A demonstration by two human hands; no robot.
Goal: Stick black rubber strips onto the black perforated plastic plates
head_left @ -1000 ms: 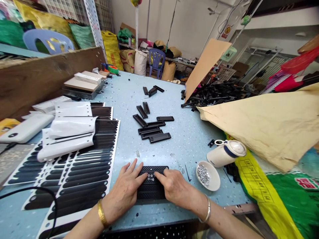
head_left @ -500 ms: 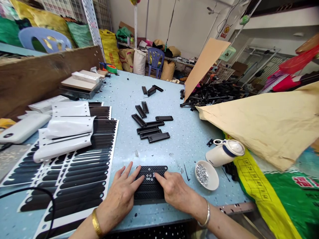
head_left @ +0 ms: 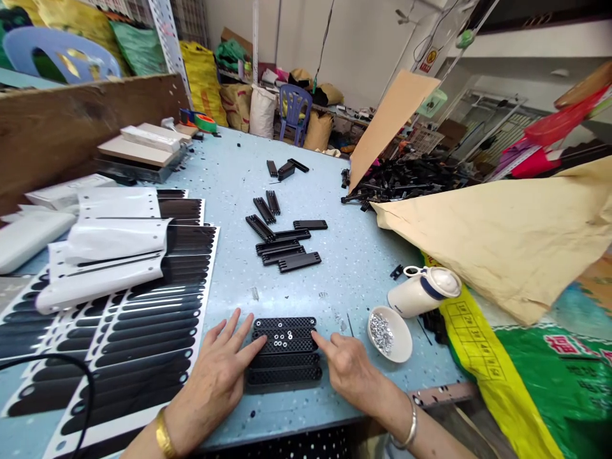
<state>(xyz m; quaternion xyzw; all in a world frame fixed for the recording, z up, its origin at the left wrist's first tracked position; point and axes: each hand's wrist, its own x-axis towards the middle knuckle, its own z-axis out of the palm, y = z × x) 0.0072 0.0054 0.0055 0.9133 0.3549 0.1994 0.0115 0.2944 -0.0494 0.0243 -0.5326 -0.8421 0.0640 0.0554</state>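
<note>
Both hands flat and open, gripping nothing, left hand (head_left: 217, 376) and right hand (head_left: 349, 370) flanking stacked black perforated strips (head_left: 285, 349) at near bench (head_left: 335, 274) edge, few washers (head_left: 285, 336) seated on top, bowl (head_left: 389, 333) still well stocked.

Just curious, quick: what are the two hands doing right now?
Left hand: open, fingertips on the left edge of the black plastic strips, holding nothing.
Right hand: forefinger pointing, touching the strips' right edge, holding nothing.

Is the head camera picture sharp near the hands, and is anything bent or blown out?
Head view: left hand, right hand and black perforated plastic strips are sharp; wide-angle distortion bows the blue speckled table and room edges; lighting even, soft shadows, no harsh glare.
</note>
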